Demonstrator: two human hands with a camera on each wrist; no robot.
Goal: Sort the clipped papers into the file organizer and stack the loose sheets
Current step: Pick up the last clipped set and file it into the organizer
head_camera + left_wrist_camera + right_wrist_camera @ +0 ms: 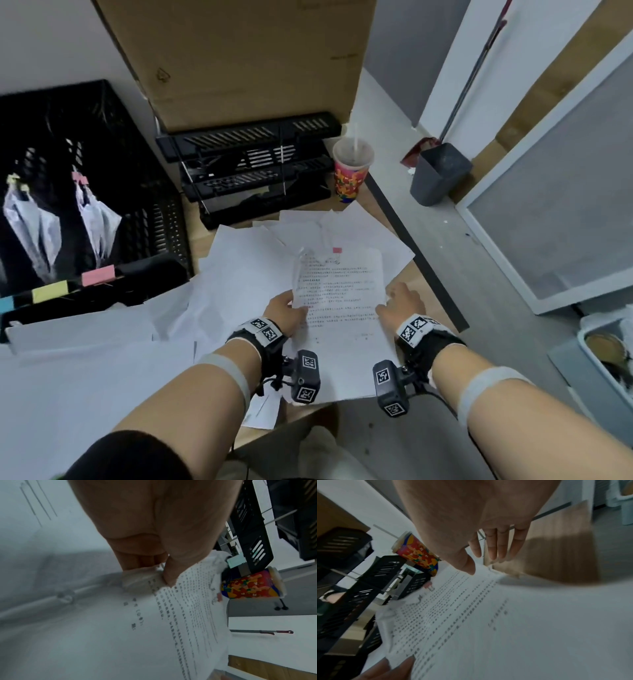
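Observation:
A printed paper bundle lies on top of scattered loose sheets, with a small pink clip at its far edge. My left hand pinches the bundle's curled left edge between thumb and fingers. My right hand is at the bundle's right edge, fingers straight over the wooden desk and the thumb touching the paper. The black file organizer stands at the left and holds two clipped bundles, one with a yellow clip and one with a pink clip.
Black stacked letter trays stand behind the papers, in front of a cardboard box. A colourful cup with a straw is at the desk's right edge. Pink, yellow and blue labels mark the organizer's front rim. A grey bin is on the floor.

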